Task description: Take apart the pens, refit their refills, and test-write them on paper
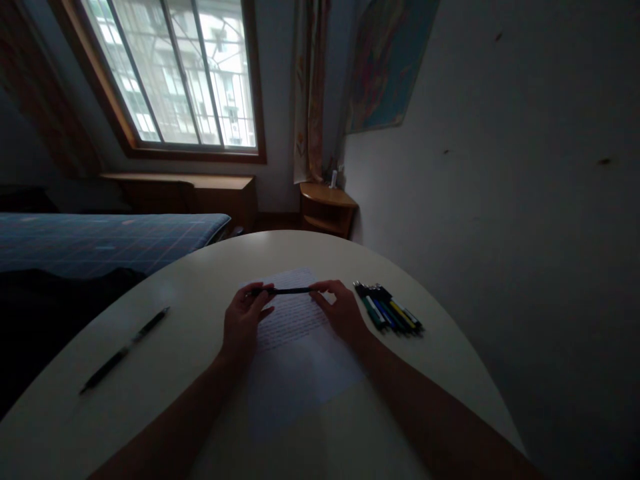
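Both my hands hold one black pen (pixel 289 291) level above a lined sheet of paper (pixel 300 347). My left hand (pixel 243 321) pinches its left end. My right hand (pixel 340 308) pinches its right end. The paper lies on a round white table (pixel 200 293) and carries several lines of writing. A row of several pens (pixel 389 309) with green, blue and yellow barrels lies just right of my right hand. Another black pen (pixel 125 349) lies alone on the table, far to the left.
The table's curved edge runs close to a grey wall (pixel 500 200) on the right. A bed with a blue checked cover (pixel 100 240) stands to the left. A window (pixel 180 73), a wooden corner shelf (pixel 327 207) and a wall map (pixel 385 60) are beyond.
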Available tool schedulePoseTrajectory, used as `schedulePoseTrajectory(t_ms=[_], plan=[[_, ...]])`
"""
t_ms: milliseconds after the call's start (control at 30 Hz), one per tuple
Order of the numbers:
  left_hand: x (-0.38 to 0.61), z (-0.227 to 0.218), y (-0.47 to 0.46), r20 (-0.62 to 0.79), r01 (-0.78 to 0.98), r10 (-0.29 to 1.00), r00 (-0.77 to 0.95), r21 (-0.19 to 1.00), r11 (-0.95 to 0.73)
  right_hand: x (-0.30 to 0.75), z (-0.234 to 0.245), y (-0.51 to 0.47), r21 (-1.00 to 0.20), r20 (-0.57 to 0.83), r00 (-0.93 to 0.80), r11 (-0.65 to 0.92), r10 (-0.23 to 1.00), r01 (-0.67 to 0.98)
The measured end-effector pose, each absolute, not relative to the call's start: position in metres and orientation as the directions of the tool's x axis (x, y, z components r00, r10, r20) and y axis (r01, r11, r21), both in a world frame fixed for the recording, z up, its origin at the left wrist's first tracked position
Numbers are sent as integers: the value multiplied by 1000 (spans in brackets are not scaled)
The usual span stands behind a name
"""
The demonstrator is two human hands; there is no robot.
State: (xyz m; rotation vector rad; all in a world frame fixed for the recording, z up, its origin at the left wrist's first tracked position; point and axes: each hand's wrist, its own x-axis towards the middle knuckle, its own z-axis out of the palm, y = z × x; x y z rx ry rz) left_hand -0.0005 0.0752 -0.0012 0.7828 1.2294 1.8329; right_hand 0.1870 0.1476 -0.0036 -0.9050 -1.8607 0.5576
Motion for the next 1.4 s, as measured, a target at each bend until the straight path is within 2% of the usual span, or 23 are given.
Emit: schedulePoseTrajectory(t_ms=[233, 333, 500, 700, 867, 1000, 1233, 1400], plan=[[0, 0, 75, 169, -97, 833, -526, 962, -257, 187, -4, 148, -721, 539, -258, 597, 802, 351], [1, -2, 74, 261, 71, 818, -512, 962, -263, 187, -4, 147, -720, 534, -272, 599, 801, 351], [4, -3, 70, 443, 357, 767, -464, 886, -296, 187, -3, 146, -713, 540, -289, 612, 791, 343], [2, -1, 69, 457, 431, 766, -453, 864, -261, 188, -3, 145, -720, 541, -289, 613, 790, 326], [0, -6, 70, 599, 684, 739, -307, 680, -266, 187, -4, 145, -714, 546, -310, 626, 779, 315], [1, -7, 66, 650, 828, 738, -180, 506, -243, 186, -3, 144, -689, 556, -355, 655, 752, 309], [4, -7, 62, 687, 889, 727, 2, 332, -316, 184, 0, 138, -672, 553, -397, 674, 733, 307], [7, -7, 65, 690, 868, 722, 57, 323, -377, 184, 3, 136, -634, 567, -458, 717, 685, 288]])
